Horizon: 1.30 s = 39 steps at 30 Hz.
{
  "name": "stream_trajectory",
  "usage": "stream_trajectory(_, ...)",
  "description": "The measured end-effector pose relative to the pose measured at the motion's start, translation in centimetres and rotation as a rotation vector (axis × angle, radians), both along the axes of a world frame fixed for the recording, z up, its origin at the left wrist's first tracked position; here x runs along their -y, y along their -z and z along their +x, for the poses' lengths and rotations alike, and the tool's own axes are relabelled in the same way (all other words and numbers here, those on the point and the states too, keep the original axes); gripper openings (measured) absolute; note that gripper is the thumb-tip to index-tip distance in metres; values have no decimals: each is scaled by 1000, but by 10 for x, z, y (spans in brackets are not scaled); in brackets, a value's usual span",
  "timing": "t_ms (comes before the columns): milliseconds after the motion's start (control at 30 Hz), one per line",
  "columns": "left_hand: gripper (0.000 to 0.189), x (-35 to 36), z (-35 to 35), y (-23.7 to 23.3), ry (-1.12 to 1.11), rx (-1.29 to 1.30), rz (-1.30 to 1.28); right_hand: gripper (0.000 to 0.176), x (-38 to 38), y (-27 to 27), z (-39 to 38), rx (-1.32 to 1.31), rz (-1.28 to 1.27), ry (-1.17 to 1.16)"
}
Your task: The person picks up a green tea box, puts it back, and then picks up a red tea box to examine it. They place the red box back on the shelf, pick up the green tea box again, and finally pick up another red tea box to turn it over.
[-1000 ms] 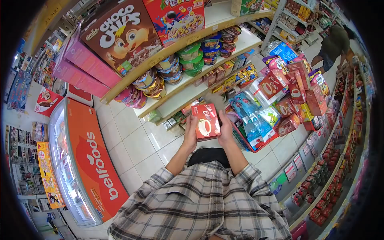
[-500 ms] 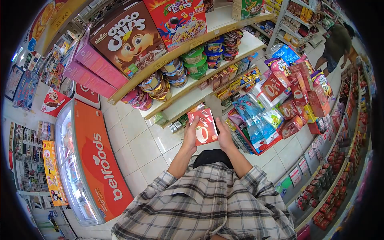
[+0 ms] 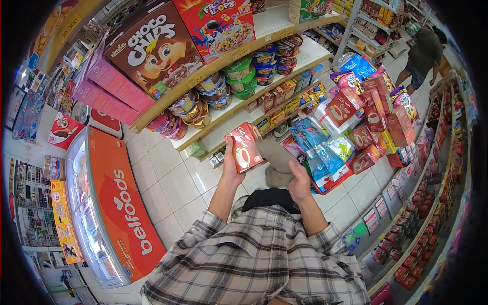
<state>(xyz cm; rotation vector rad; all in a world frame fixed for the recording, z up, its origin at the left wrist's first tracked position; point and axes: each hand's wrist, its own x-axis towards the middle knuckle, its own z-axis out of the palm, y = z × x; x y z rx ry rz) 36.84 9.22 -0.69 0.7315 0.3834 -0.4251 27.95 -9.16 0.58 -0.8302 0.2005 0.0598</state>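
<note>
My left hand grips a red Teh Celup tea box by its left side, with the cup picture facing up. My right hand is off the box, to its right, its fingers loosely stretched and nothing visible in them. Between the hands, a grey-brown shape shows beside the fingers; I cannot make out whether it is a shoe or cloth. Farther right, a red basket is heaped with blue packets, snack bags and more red tea boxes.
Ahead stands a shelf with cereal boxes and stacked noodle cups. An orange freezer is at the left. Shelves of red cans curve along the right. Another person is at the upper right.
My right hand has let go of the tea box and moved right and down. The box, in my left hand, has shifted left and tilted. More of the grey-brown shape shows.
</note>
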Motion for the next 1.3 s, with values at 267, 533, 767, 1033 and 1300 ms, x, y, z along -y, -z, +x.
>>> stream_trajectory(267,55,-15,-8,6,454,-34,94,46,25,2,34,-137,110,174)
stream_trajectory(533,51,-7,-13,22,628,-26,189,38,14,35,57,-158,-5,-297)
stream_trajectory(767,48,-24,-16,38,623,-70,101,35,-1,24,41,-104,-294,-293)
stream_trajectory(1033,49,-29,-9,38,549,-133,133,35,20,25,26,6,-442,-314)
stream_trajectory(1300,81,-16,-6,47,524,86,-165,43,26,-5,25,-79,268,170)
